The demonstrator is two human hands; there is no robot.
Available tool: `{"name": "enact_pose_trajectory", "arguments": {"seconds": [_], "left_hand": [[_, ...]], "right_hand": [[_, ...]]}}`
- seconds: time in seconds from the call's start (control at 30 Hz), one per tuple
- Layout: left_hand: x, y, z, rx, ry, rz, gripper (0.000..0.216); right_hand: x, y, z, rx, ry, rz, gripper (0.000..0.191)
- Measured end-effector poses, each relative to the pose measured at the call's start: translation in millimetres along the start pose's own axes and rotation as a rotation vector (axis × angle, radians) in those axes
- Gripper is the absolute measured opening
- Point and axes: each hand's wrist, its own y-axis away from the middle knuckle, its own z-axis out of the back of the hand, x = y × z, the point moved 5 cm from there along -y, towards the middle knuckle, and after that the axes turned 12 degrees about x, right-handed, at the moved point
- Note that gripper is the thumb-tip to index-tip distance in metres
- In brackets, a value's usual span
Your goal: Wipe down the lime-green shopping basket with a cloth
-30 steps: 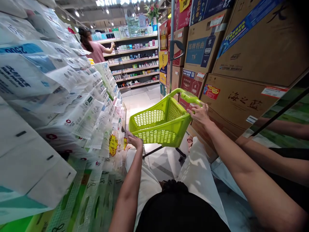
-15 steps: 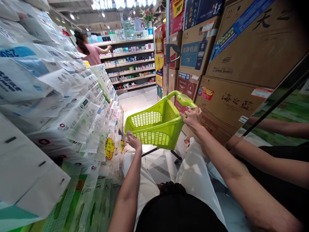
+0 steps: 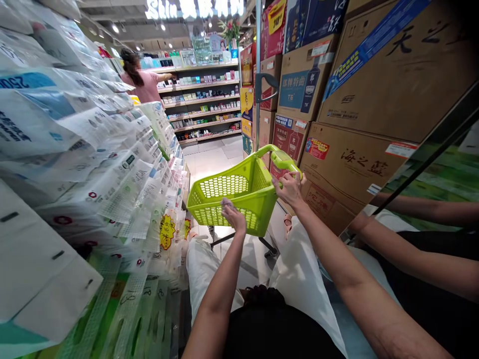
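Note:
A lime-green shopping cart (image 3: 258, 209) stands in front of my legs, turned so that its handle end is at the right. My right hand (image 3: 291, 190) is wrapped round the near end of the cart's green handle. In front of the cart's near side wall is my left hand (image 3: 235, 218), with its fingers closed on a small greyish cloth (image 3: 226, 203). The cloth lies against or close to the upper rim; I cannot tell whether it touches. Through the lattice, the visible inside of the basket shows only green plastic.
Plastic-wrapped tissue packs (image 3: 101, 184) are stacked along the left. Cardboard cartons (image 3: 359, 154) rise at the right beside a mirror (image 3: 441, 184) reflecting my arms. A metal post with a dark handle (image 3: 267, 87) stands ahead. Beyond, a person (image 3: 144, 85) reaches toward shelves (image 3: 205, 102).
My left hand, with the cloth, has moved right along the cart's near side from its left corner. The cart has shifted slightly left, with my right hand still on the handle.

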Motion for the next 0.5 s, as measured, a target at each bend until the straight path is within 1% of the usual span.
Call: {"name": "enact_pose_trajectory", "arguments": {"seconds": [0.1, 0.17, 0.27, 0.33, 0.37, 0.43, 0.5], "left_hand": [[-24, 21, -34, 0.081, 0.015, -0.125, 0.048], [-37, 35, -52, 0.133, 0.015, -0.212, 0.049], [-51, 49, -64, 0.234, -0.017, -0.404, 0.05], [-53, 50, -62, 0.277, -0.066, -0.512, 0.052], [-50, 48, -56, 0.284, -0.094, -0.54, 0.052], [-37, 37, -40, 0.269, -0.141, -0.547, 0.05], [-20, 23, -18, 0.205, -0.158, -0.491, 0.048]], "right_hand": [[1, -1, 0, -0.001, 0.006, -0.006, 0.047], [0, -1, 0, -0.001, 0.004, -0.005, 0.046], [-3, -1, 1, -0.001, 0.004, -0.003, 0.044], [-5, -1, 2, 0.008, 0.014, -0.009, 0.043], [-5, 0, 2, 0.018, 0.023, -0.013, 0.042], [-5, 1, 3, 0.044, 0.04, -0.018, 0.041], [-3, 2, 4, 0.062, 0.047, -0.024, 0.039]]}}
